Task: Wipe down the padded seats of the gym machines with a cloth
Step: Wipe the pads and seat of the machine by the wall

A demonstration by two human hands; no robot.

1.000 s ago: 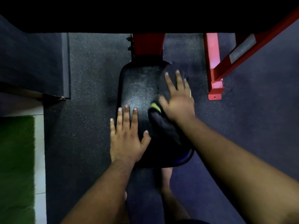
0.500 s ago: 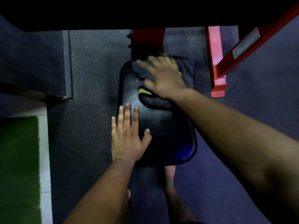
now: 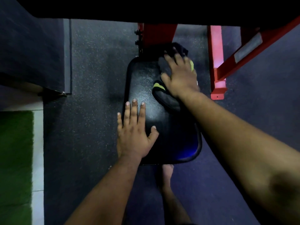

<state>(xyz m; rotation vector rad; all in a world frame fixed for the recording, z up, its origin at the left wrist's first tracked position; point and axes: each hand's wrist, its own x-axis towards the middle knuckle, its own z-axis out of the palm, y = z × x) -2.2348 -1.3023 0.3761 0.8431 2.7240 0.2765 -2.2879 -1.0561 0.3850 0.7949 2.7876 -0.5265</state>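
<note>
Cloth [image 3: 168, 98] lies under flat right hand [image 3: 180, 78]; left hand [image 3: 134, 132] flat on seat [image 3: 146, 82].

The seat pad [image 3: 146, 88] lies bare along its left and middle. At its far end the red post [image 3: 158, 34] blocks the way, and the red frame leg [image 3: 217, 62] stands near its right edge, floor [image 3: 97, 62] between.
</note>
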